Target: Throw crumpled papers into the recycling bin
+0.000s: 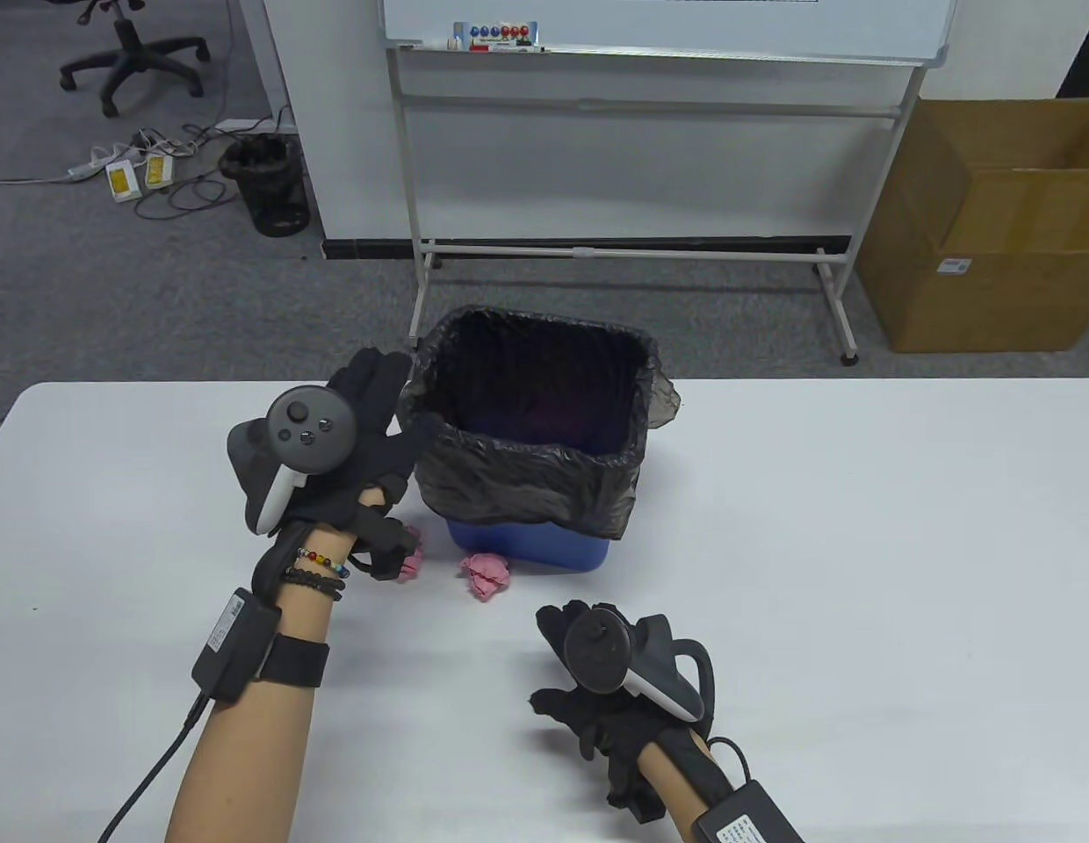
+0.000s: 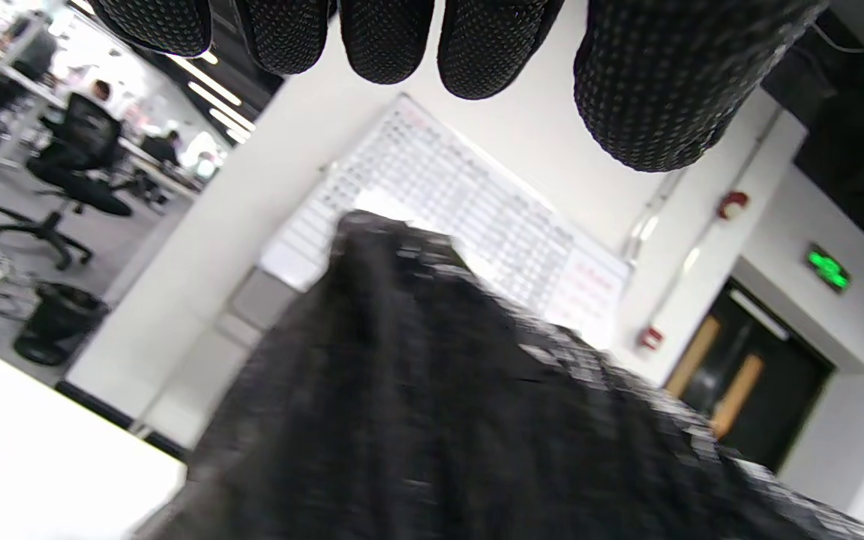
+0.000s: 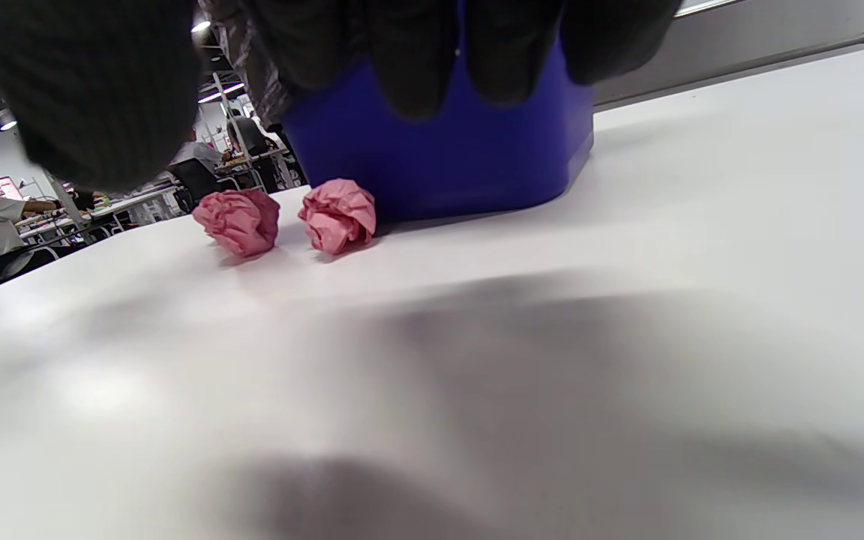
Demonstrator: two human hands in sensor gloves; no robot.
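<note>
On the white table [image 1: 861, 527], a blue bin [image 1: 544, 543] lined with a black bag [image 1: 527, 492] stands near the far edge, its mouth open upward. Two crumpled pink paper balls lie on the table at the foot of the bin, on its near side. One paper ball [image 1: 485, 575] sits just before the bin's front wall, close to it; the other paper ball [image 1: 410, 562] lies beside the bin's near left corner, partly hidden under the left wrist in the table view. From the right wrist view both balls rest side by side, apart from each other.

The left hand [image 1: 360, 421] is raised at the bin's left side, level with its rim and next to the bag, fingers spread wide and holding nothing; the left wrist view shows the fingertips [image 2: 387, 37] loose above the blurred bag. The right hand [image 1: 597, 685] hovers low over the table, nearer than the bin, its fingers loosely open and empty.
</note>
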